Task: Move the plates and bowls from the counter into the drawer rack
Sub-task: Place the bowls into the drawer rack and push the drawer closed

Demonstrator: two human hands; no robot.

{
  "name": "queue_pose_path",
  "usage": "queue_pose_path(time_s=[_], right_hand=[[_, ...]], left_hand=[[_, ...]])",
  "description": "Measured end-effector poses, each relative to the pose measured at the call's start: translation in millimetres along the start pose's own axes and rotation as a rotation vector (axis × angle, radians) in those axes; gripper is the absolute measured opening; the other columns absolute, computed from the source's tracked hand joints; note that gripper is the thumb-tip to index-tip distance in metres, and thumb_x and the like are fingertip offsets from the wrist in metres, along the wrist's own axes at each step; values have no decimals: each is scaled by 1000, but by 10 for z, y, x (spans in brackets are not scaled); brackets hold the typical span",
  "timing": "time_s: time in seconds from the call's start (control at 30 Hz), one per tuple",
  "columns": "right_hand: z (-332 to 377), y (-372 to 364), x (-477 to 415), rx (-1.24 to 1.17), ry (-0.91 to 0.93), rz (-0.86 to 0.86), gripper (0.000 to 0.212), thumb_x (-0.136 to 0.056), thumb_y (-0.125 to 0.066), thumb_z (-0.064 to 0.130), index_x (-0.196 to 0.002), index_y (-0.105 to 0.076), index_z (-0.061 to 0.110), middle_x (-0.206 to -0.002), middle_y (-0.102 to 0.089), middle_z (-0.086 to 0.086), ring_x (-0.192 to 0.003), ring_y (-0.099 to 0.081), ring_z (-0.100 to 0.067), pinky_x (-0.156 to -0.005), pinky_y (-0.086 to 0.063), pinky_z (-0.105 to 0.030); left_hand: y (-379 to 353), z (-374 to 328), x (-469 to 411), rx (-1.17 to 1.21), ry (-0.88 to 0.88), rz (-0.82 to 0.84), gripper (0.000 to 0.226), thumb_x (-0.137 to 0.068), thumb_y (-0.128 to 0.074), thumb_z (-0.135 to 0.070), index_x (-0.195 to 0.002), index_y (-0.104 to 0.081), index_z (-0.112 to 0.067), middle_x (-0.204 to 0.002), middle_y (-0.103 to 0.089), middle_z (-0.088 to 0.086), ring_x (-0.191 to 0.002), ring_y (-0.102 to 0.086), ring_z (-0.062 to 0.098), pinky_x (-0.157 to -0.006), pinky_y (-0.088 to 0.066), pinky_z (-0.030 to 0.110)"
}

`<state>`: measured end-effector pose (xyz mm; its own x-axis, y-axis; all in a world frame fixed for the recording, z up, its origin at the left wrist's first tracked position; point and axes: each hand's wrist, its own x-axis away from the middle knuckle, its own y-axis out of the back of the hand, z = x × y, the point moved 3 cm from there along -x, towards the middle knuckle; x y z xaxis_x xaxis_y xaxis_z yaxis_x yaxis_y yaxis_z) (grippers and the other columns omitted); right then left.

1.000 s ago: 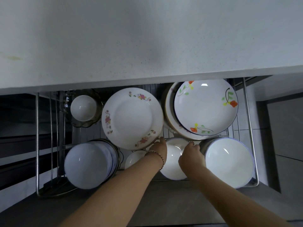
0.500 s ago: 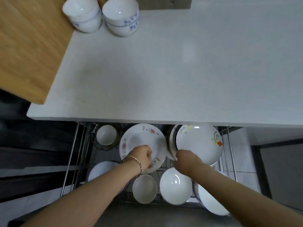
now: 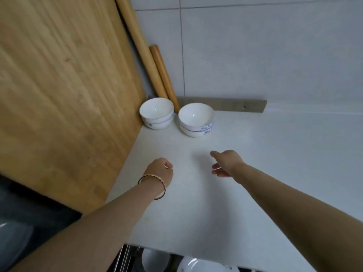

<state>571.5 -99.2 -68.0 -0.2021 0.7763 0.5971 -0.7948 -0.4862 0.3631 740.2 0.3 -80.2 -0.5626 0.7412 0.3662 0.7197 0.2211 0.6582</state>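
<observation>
White counter (image 3: 255, 173) under a grey tiled wall (image 3: 275, 46), seen from above. Landmark is the board (image 3: 59, 95): big, wooden, covering the left side.

Bowls:
- Two stacks on the counter, white with blue trim, upright, mouths up.
- Left stack (image 3: 156, 112) sits just beside the board's right edge, at its far end. Can't tell if it touches.
- Right stack (image 3: 196, 119) is one place further right of the board, just beside the left stack, with a small gap between them.

Other stuff:
- Two rolling pins lean on the wall off the board's far right edge, long pin (image 3: 137, 42) nearest the board, short pin (image 3: 163, 73) next to it.
- The short pin's foot comes down behind the gap between the stacks.
- Grey strip (image 3: 235, 106) runs along the wall base, right of the board, past the right stack.

Hands:
- Left hand (image 3: 160, 170) is over the counter near the board's right edge, nearer me than the left stack and well apart from it. Fingers loosely curled, nothing in them. Bracelet (image 3: 155, 179) on that wrist.
- Right hand (image 3: 225, 163) is further right of the board, about level with the left hand. Forefinger and thumb spread, empty, clear of both stacks.
- Can't tell if either hand touches the counter.

Rack (image 3: 122, 258): only a sliver shows below the counter's near edge, right of the board's near corner. Wire rails and the tops of white dishes (image 3: 155, 261) are visible in it.
</observation>
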Motion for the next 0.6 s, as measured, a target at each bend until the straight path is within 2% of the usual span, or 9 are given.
queue_pose_path(time_s=[0.1, 0.2, 0.3, 0.37, 0.43, 0.5, 0.53, 0.6], right_hand=[[315, -134, -513, -252, -95, -28, 39, -92, -53, 36, -114, -49, 4, -107, -59, -21, -67, -62, -26, -64, -54, -32], [536, -283, -1011, -460, -127, -38, 61, -89, -58, 40, -134, -39, 4, -126, -51, -28, -88, -63, -34, -77, -55, -38], [641, -423, -1335, -612, -119, -21, 63, -90, -58, 36, -140, -32, 8, -131, -45, -26, -112, -58, -40, -85, -53, -42], [684, -482, -1451, -692, -82, -14, 46, -93, -53, 24, -134, -38, 8, -121, -48, -21, -117, -55, -40, -87, -51, -43], [712, -521, -1513, -761, -40, -38, 27, -94, -44, 8, -120, -42, 6, -100, -49, -17, -109, -56, -39, -84, -50, -44], [684, -554, -1494, -781, -23, -83, 34, -92, -37, 0, -126, -41, 3, -87, -47, -14, -89, -57, -37, -81, -51, -47], [645, -560, -1447, -764, -30, -110, 40, -91, -35, -2, -131, -39, 2, -82, -46, -14, -81, -57, -36, -82, -52, -48], [479, -541, -1279, -745, -54, -124, 44, -88, -34, -5, -131, -40, 1, -77, -47, -14, -85, -61, -39, -88, -52, -50]], left_hand=[[72, 43, -516, 37, -4, 10, 28, -85, -43, -3, -69, -51, -24, -111, -67, 17, -101, -66, 35, -93, -53, 43], [62, 134, -920, 30, -26, 17, 24, -85, -45, -3, -75, -53, -23, -109, -67, 15, -99, -67, 34, -88, -54, 39], [1, 246, -1152, 54, -46, 15, 28, -85, -45, -4, -68, -50, -26, -108, -67, 15, -97, -67, 35, -84, -53, 37], [-35, 303, -1216, 82, -59, 22, 29, -85, -43, -4, -69, -51, -27, -108, -68, 15, -96, -67, 35, -85, -53, 37], [-76, 352, -1236, 103, -70, 41, 29, -84, -44, -4, -69, -51, -27, -108, -69, 15, -96, -67, 35, -85, -54, 38], [-126, 395, -1200, 127, -65, 63, 29, -85, -45, -3, -70, -52, -27, -104, -70, 15, -92, -69, 33, -77, -54, 35], [-154, 407, -1164, 162, -53, 81, 30, -85, -45, -2, -72, -54, -27, -100, -70, 15, -86, -68, 32, -68, -53, 30], [-206, 370, -1045, 303, -6, 122, 22, -88, -44, 1, -87, -57, -16, -86, -64, 13, -68, -63, 27, -52, -44, 20]])
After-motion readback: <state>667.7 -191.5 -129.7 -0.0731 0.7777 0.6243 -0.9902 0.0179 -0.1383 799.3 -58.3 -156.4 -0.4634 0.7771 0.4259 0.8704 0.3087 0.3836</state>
